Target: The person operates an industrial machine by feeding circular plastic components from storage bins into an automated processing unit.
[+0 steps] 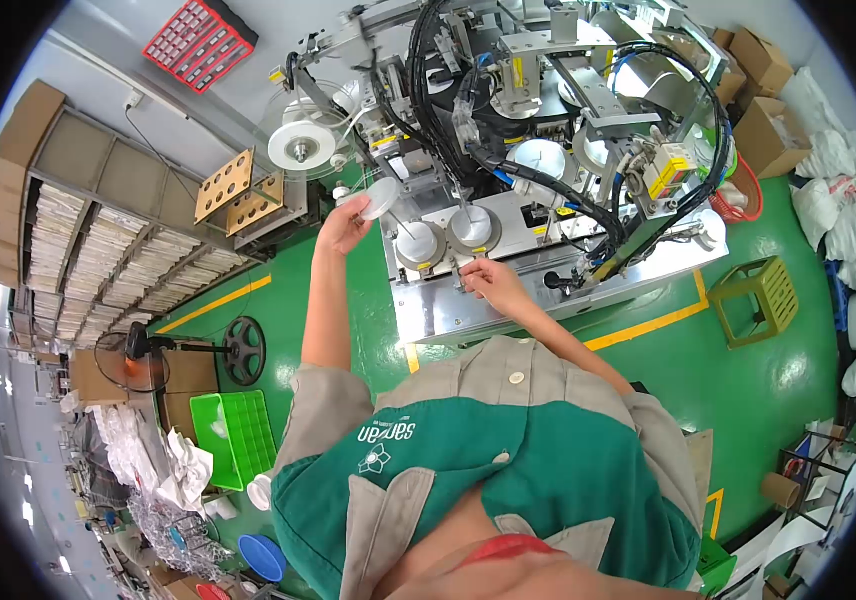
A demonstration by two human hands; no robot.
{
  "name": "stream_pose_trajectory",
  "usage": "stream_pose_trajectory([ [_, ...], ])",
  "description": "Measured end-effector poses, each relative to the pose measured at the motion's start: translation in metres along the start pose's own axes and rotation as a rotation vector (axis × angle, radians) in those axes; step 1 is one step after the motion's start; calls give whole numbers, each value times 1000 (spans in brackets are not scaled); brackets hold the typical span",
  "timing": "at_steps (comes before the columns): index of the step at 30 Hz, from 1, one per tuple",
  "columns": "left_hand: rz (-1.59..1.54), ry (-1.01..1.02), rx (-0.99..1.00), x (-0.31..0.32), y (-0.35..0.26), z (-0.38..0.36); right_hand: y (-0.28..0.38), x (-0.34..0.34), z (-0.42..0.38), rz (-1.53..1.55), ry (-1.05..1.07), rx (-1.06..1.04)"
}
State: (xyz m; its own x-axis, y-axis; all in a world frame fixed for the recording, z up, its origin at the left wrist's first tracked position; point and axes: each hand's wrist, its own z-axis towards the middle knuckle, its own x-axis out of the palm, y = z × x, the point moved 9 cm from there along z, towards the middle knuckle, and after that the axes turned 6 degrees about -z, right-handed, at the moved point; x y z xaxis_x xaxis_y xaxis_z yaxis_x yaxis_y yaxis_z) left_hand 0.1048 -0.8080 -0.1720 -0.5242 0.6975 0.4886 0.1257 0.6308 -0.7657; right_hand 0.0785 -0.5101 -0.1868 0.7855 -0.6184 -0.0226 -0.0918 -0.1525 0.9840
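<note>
My left hand [345, 225] is raised at the machine's left end, thumb and fingers closed on the edge of a white round disc [380, 198] that looks like a lid. Below and right of it, a white round piece [416, 243] sits in a ring-shaped holder on the machine's metal top. Another white round piece [471, 227] rests in a second holder beside it. My right hand [496, 285] is at the front edge of the machine [448, 308], just below that second holder. Its fingers are pinched together beside a small metal part; what they hold, if anything, I cannot make out.
Black cables [608, 215] and metal arms crowd over the machine. A white reel [301, 146] stands at its left. A green stool [754, 303] is on the floor to the right. Behind my left side are a fan [133, 360] and a green crate [234, 437].
</note>
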Motion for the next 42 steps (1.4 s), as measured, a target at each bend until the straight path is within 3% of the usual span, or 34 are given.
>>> stream_pose_trajectory([
  [10, 353, -56, 59, 16, -22, -13, -5, 7, 9, 2, 62, 21],
  [21, 369, -33, 73, 30, -28, -24, -17, 20, 11, 21, 167, 143],
  [26, 384, -20, 118, 31, -31, -24, -16, 12, 15, 55, 76, 97],
  [28, 386, -118, 201, 13, -34, -18, -18, 11, 15, 59, 70, 98],
  [30, 633, -346, 449, -12, -69, -30, -17, 8, 13, 60, 62, 112],
  [32, 527, -537, 653, -40, -98, -60, -25, 4, 12, 50, 66, 100],
  [34, 351, -677, 688, -65, -96, -88, -27, 6, 4, -42, 185, 98],
  [35, 324, -706, 811, -92, -86, -90, -24, 4, -4, -90, 257, 112],
  [36, 441, -703, 811, -115, -70, -86, -34, 0, -14, -102, 323, 50],
  [37, 321, -686, 722, -103, -37, -95, -79, -10, -20, -332, 412, 29],
  [38, 380, -639, 627, -112, 0, -87, -40, -28, -46, -639, 426, -16],
  [39, 377, -523, 473, -119, 49, -74, 4, -50, -75, -750, 423, 68],
  [40, 331, -375, 450, -119, 106, -63, -15, -74, -93, -544, 321, 1],
  [41, 311, -287, 257, -91, 158, -74, -21, -99, -115, -556, 325, 29],
  [42, 356, -405, 59, -58, 198, -96, -25, -126, -136, -570, 350, 45],
])
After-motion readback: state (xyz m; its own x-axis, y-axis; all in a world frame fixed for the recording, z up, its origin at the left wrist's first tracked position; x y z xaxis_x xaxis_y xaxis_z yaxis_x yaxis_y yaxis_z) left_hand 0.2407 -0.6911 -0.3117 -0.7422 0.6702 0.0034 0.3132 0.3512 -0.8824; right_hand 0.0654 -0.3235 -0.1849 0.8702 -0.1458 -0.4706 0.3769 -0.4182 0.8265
